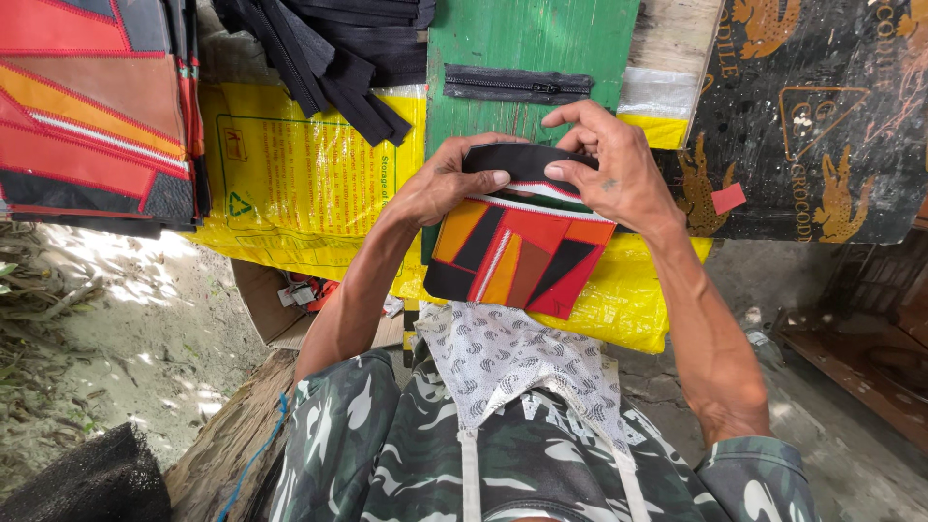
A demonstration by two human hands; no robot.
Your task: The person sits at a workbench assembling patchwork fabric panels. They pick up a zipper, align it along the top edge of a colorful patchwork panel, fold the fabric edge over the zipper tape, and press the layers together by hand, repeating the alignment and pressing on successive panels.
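**Both hands on the patchwork pouch**

Dead centre, the left hand [447, 182] and right hand [611, 166] pinch the top edge of a patchwork pouch [517, 253], sewn from orange, red, black and brown pieces with white piping. Left thumb lies flat across the black top band; right thumb and fingers close over the same band from the other side. Both grips are closed tight on the fabric. The pouch hangs over the edge of a green board [527, 43].

At twelve o'clock from the pouch, a loose black zipper strip [517, 85] lies flat on that board. At eleven o'clock, a bundle of black strips [333, 48] fans out. At nine o'clock spreads a yellow plastic sack [300, 184] with a green outlined box and a green recycling triangle. At ten o'clock, far left, sits a stack of patchwork panels [92, 106]. At two o'clock, a black sheet [822, 116] carries gold reptile figures and a gold triangle, with a small pink tag [728, 198] at its lower edge.
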